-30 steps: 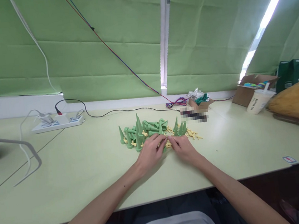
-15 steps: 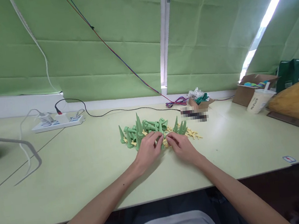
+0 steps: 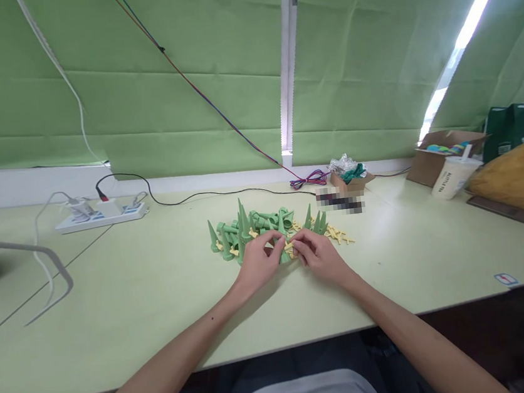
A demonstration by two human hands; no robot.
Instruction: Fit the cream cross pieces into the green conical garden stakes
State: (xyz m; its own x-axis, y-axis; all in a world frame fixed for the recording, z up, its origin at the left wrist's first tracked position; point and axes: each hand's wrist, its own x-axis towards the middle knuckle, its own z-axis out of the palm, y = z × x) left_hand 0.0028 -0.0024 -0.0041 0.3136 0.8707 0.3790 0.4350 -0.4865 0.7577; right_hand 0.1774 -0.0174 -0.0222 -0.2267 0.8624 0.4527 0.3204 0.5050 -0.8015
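1. Centre of frame: left hand (image 3: 256, 265) pinching a green cone (image 3: 283, 251), tip pointing up.
2. Just right, touching: right hand (image 3: 320, 256) pinching a yellow piece (image 3: 289, 246) against that cone; fingers hiding the joint.
3. Beyond, on the bench (image 3: 135, 286): pile of cones (image 3: 246, 223), partly masked.
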